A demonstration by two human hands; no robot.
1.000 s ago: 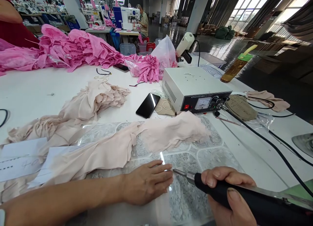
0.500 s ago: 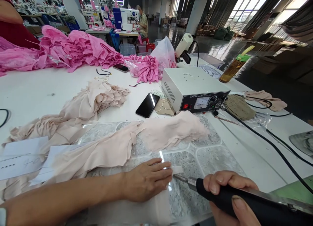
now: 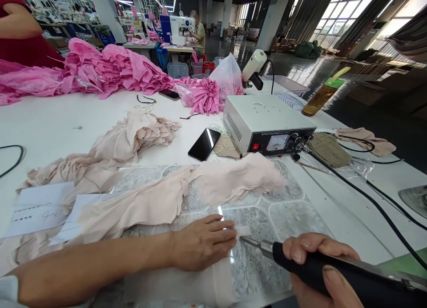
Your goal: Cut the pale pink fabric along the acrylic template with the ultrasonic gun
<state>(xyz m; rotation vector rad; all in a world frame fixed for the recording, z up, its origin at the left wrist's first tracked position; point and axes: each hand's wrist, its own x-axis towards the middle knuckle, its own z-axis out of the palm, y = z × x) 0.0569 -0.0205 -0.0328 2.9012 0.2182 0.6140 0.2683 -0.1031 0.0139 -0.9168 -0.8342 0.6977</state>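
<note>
My left hand (image 3: 205,243) lies flat with fingers stretched out on a pale, sheer fabric piece (image 3: 180,283), holding it down against the grey marbled mat (image 3: 296,219). A narrow strip end (image 3: 243,230) of the fabric shows just beyond my fingertips. My right hand (image 3: 325,259) is wrapped round a black ultrasonic cutter (image 3: 307,266). Its thin metal tip points left, close to my left fingertips and beside the strip end. Whether the tip touches the fabric I cannot tell. Above my hands lie stacked beige fabric pieces (image 3: 240,177).
A control box (image 3: 270,121) with a dial stands behind the mat, and a black cable (image 3: 360,197) runs from it at right. Near it are a phone (image 3: 204,144) and a bottle (image 3: 322,97). Pink fabric (image 3: 116,70) is heaped at the back left, beside a person in red.
The cutter's tip and my right hand have shifted slightly right. My left hand stays nearly in place on the fabric. The camera view has moved a little.
</note>
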